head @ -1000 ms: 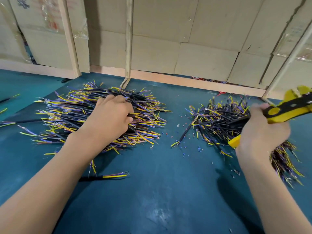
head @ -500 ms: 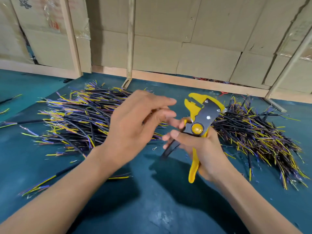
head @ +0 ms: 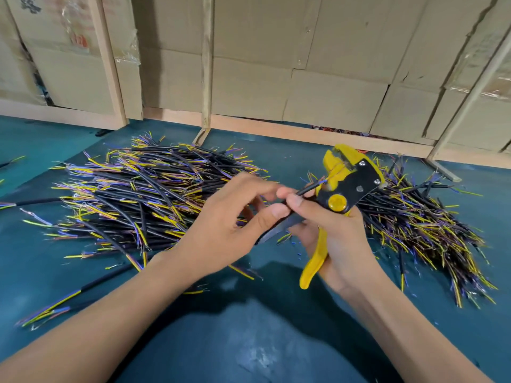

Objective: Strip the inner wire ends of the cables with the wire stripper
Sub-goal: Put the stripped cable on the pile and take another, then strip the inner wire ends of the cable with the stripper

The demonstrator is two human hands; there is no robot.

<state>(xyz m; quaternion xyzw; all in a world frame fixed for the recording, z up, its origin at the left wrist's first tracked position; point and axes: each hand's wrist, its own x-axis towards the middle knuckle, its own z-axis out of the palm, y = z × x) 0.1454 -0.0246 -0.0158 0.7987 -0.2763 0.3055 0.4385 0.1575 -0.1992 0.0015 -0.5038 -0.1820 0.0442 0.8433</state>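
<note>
Cable (head: 305,191) newly at stripper (head: 347,186), piles (head: 143,194) flanking

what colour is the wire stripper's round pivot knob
Yellow, on the wire stripper; head view shows it.

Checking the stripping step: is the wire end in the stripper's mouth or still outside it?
In. The cable, pinched by the left hand, runs into the stripper's yellow mouth; right hand grips it.
</note>
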